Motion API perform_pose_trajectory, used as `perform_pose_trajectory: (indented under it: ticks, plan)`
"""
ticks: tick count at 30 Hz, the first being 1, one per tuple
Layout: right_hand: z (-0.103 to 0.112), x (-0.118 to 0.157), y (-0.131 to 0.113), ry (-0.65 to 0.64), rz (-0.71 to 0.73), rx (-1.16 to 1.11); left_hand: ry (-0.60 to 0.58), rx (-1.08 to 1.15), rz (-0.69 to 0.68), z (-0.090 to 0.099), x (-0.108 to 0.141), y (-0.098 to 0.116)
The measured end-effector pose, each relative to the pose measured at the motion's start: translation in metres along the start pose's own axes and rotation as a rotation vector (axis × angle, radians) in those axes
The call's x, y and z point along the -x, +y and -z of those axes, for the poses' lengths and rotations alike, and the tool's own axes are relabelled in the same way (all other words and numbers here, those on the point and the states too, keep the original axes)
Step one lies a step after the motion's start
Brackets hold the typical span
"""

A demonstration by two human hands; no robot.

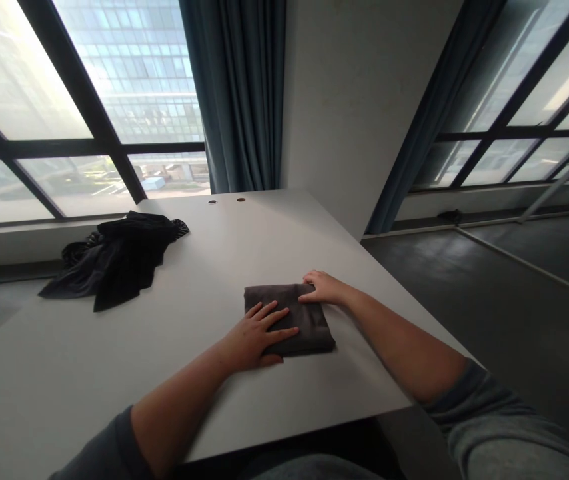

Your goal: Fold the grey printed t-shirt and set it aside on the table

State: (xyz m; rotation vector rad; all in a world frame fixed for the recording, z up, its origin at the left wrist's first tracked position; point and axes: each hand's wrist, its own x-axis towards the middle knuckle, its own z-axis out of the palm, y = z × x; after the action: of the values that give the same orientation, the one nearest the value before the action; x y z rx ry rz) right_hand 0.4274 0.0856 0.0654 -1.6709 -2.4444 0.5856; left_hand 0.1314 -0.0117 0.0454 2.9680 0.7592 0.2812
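Observation:
A dark grey folded cloth point(309, 327) lies as a flat, roughly rectangular bundle on the white table point(204, 267). What kind of garment or fabric it is, I cannot tell. My left hand point(259, 333) rests flat over its left part, fingers spread, with the thumb by the near edge. At the far right corner, my right hand point(322, 288) has its thumb on top of the cloth and its fingers bent around the far edge, pinching that corner. The fingertips' undersides are hidden.
A crumpled black garment point(129, 253) lies at the table's left edge. Two small round holes point(241, 199) pierce the far end of the tabletop. Beyond stand a blue curtain point(244, 100), a pillar point(354, 100) and windows. Grey floor point(504, 280) shows at the right.

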Motion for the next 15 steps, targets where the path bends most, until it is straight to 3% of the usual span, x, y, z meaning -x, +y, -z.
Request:
perform_pose_trajectory:
  ticks: [4, 7, 11, 15]
  plan:
    - [0.020, -0.009, -0.008, -0.154, 0.004, -0.089, -0.003, -0.037, -0.009, 0.005, 0.001, -0.003]
    - [0.030, -0.022, -0.011, -0.260, -0.032, -0.181, 0.038, -0.118, 0.062, 0.007, 0.005, -0.007]
    - [0.028, -0.040, -0.014, -0.413, 0.002, -0.385, 0.139, -0.228, 0.349, 0.014, 0.011, -0.023]
    - [0.016, -0.053, -0.027, -0.402, 0.141, -0.467, 0.120, -0.287, 0.681, 0.018, 0.014, -0.044]
